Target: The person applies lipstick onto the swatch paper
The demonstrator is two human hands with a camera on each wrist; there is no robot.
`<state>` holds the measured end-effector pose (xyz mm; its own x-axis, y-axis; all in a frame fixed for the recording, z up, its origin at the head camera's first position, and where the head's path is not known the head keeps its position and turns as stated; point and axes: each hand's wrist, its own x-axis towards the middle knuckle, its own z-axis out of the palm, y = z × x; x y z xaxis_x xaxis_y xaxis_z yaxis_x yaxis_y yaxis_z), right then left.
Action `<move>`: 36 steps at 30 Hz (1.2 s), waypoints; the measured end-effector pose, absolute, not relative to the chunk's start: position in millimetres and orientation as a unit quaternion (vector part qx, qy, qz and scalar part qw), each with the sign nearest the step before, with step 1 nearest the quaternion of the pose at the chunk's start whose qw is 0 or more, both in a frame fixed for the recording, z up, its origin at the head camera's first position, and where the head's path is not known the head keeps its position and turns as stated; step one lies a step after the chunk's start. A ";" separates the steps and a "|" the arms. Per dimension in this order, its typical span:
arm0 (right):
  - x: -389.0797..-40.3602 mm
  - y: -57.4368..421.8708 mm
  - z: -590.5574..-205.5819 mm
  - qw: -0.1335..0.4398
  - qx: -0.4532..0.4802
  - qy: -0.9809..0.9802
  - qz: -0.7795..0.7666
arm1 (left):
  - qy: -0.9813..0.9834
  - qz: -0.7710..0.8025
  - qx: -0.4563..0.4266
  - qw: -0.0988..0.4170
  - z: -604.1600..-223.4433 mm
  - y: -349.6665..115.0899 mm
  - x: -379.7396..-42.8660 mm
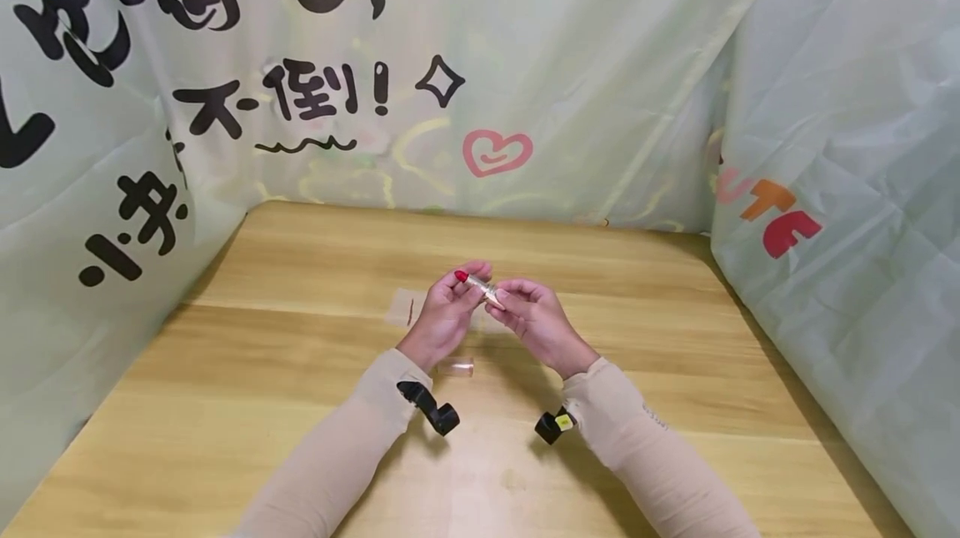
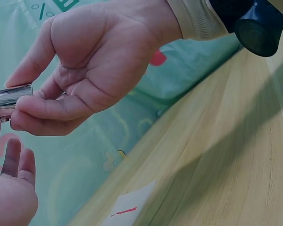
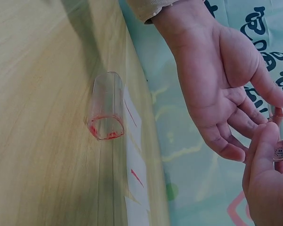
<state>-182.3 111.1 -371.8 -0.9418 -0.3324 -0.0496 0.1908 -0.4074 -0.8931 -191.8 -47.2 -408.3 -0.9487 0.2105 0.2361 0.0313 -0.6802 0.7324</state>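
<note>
A lipstick [image 1: 487, 293] with its red bullet showing is held up over the table between two hands, tilted with the red end to the upper left. My left hand [image 1: 442, 317] holds it nearer the red end, thumb along the tube. At the other end, my right hand [image 1: 538, 319] pinches the base. The left wrist view catches the shiny silver base [image 2: 14, 98] between the right thumb and fingers. A round label [image 3: 282, 150] on the base's end appears in the right wrist view, where fingers partly hide the tube.
A clear cap [image 3: 106, 101] with red smears inside lies on the wooden table [image 1: 262, 404], below the hands. White paper pieces [image 1: 399, 308] bearing red strokes lie behind it, partly hidden by the hands. Printed cloth [image 1: 585, 87] walls in the back and sides.
</note>
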 end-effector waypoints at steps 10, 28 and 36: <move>-182.2 109.7 -370.8 0.155 -0.067 0.529 -0.831 | 0.398 0.904 0.152 0.047 -406.6 -46.1 -194.3; -182.5 108.1 -368.8 0.158 -0.063 0.521 -0.836 | 0.390 0.913 0.112 0.038 -401.6 -45.0 -190.5; -182.3 107.2 -368.3 0.162 -0.068 0.512 -0.841 | 0.396 0.914 0.083 0.020 -399.9 -43.9 -190.9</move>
